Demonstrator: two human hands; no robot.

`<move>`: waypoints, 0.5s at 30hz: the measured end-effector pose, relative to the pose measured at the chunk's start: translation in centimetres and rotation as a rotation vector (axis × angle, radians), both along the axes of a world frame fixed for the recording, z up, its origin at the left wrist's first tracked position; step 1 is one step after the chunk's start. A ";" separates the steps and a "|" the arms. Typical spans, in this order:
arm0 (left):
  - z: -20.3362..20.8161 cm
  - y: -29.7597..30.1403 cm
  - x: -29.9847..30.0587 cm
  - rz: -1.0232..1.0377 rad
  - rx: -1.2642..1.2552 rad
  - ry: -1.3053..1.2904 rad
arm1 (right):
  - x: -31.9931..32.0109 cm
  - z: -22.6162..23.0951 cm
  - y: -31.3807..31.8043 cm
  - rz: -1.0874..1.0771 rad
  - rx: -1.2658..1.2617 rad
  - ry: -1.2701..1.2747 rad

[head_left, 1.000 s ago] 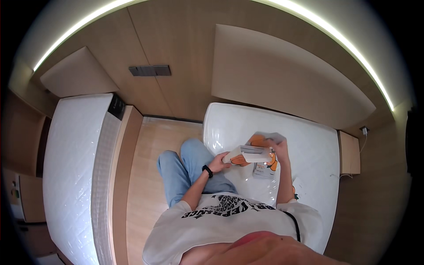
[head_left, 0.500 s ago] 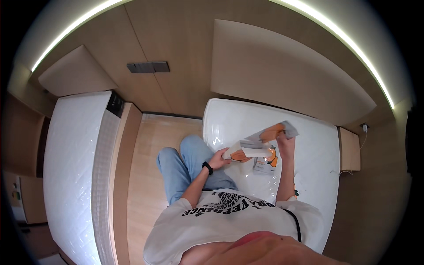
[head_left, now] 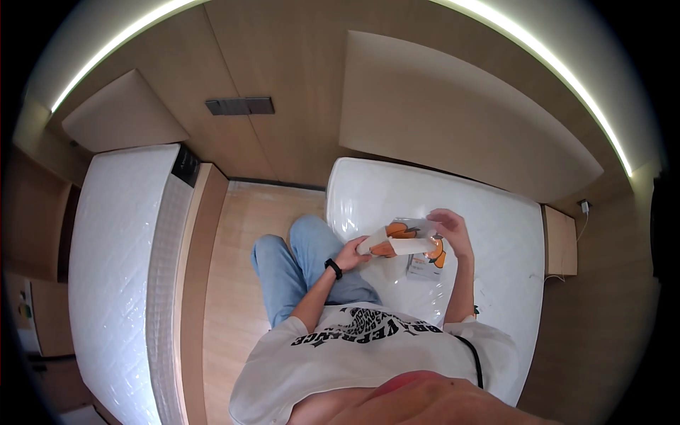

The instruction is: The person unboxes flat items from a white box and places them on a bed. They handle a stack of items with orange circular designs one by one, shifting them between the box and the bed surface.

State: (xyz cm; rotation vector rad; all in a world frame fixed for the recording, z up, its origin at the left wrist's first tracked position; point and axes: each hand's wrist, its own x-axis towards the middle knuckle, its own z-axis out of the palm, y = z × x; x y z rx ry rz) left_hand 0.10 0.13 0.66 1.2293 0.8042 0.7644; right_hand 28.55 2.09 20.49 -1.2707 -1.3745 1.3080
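Left hand point(head_left: 351, 258) grips box point(head_left: 413, 246) at nine-o'clock end; right hand point(head_left: 449, 227) half-curled at three-o'clock end, cannot tell if gripping. Box over mattress point(head_left: 504, 244), long axis nine to three, interior indistinct. Flap point(head_left: 404, 229), raised toward two o'clock half a second ago, now lower. Second box point(head_left: 425, 268) at five o'clock, partly hidden.

The orange-printed flap point(head_left: 402, 230) of the box point(head_left: 383, 249) has swung down and leftward.

You have a white-and-grey carton point(head_left: 413, 246) with orange fruit prints, and a grey box point(head_left: 423, 268) with matching orange ones. You wear a white T-shirt point(head_left: 340, 358) with black lettering, light blue jeans point(head_left: 273, 276) and a black wristband point(head_left: 333, 268). The left mattress point(head_left: 117, 248) is white, diamond-quilted.
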 end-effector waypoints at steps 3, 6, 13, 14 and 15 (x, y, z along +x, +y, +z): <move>-0.2 0.1 0.2 0.009 -0.004 -0.040 | 0.5 0.5 0.3 0.024 0.050 -0.080; -0.6 0.2 0.2 0.030 0.069 -0.048 | -1.1 0.4 -0.2 0.208 0.011 -0.280; 0.1 0.0 0.3 0.002 0.022 -0.004 | -6.7 -1.4 -2.5 0.461 0.155 -0.971; 0.0 0.0 0.2 0.000 0.037 0.014 | -7.2 -2.0 -2.9 0.464 0.210 -0.979; 0.0 0.0 0.3 0.000 0.038 0.012 | -7.5 -2.3 -3.0 0.467 0.264 -0.988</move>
